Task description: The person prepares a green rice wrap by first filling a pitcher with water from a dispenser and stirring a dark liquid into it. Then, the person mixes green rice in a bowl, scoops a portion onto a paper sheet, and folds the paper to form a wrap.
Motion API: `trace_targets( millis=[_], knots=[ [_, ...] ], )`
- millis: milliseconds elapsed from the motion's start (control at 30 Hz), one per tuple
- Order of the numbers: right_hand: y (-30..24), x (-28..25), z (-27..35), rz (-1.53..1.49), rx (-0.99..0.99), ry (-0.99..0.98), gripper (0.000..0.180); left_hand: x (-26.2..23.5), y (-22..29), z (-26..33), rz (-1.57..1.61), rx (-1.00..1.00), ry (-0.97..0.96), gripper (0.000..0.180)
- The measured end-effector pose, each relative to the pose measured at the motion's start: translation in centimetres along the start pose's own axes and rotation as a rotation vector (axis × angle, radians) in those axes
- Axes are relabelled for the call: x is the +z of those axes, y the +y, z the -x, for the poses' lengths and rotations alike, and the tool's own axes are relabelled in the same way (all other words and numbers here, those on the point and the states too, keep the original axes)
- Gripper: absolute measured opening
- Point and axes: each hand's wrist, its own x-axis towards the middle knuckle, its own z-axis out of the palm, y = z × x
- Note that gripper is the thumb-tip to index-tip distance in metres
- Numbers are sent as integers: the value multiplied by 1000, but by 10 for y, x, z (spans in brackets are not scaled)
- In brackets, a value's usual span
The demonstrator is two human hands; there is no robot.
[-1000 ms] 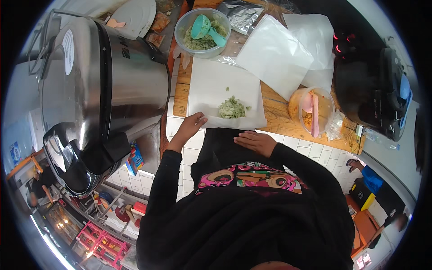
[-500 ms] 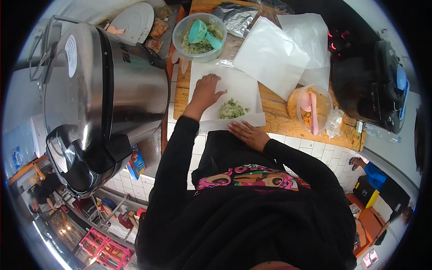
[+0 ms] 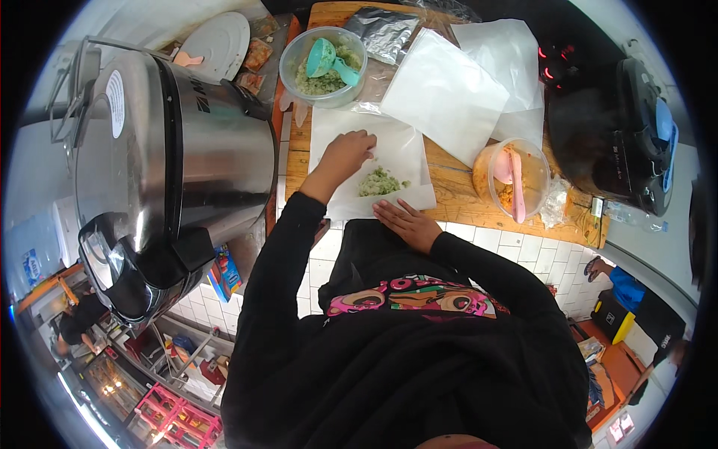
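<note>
A sheet of white wrapping paper (image 3: 329, 135) lies on the wooden table in front of me, with a small mound of greenish-white rice (image 3: 379, 182) near its front edge. My left hand (image 3: 350, 156) is over the paper, just beyond and left of the mound, fingers curled together; whether anything is between them is hidden. My right hand (image 3: 406, 223) rests flat on the paper's near edge, fingers spread, just below the mound. Beyond the paper stands a clear round tub (image 3: 286, 69) of the same greenish rice, with a turquoise scoop (image 3: 323, 58) in it.
A stack of white paper sheets (image 3: 446, 90) lies at the back right. Right of it stands a tub (image 3: 486, 168) of orange food with a pink spoon (image 3: 517, 187). A large steel rice cooker (image 3: 224, 142) is at left, a black appliance (image 3: 606, 138) at right.
My left hand has moved slightly right and its fingers have gone from spread to curled. My right hand remains on the paper's near edge. The mound looks a little flatter.
</note>
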Motion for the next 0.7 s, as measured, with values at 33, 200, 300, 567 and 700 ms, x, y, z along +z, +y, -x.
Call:
trace_targets(
  millis=[33, 200, 300, 567, 700],
  knots=[
    [1, 1, 1, 16, 2, -4, 54, -2, 8, 5, 0, 0, -2, 14],
    [3, 1, -3, 4, -18, 13, 55, -6, 25, 40, 8, 5, 90, 12],
    [6, 2, -4, 11, -26, 17, 58, -1, 35, 57, 59, -3, 147, 18],
    [11, 11, -6, -110, 35, 6, 61, 42, 64, 99, 5, 12, 241, 32],
    [14, 14, -3, -122, 7, 29, 55, 63, 68, 111, -1, -51, 244, 44]
  ],
)
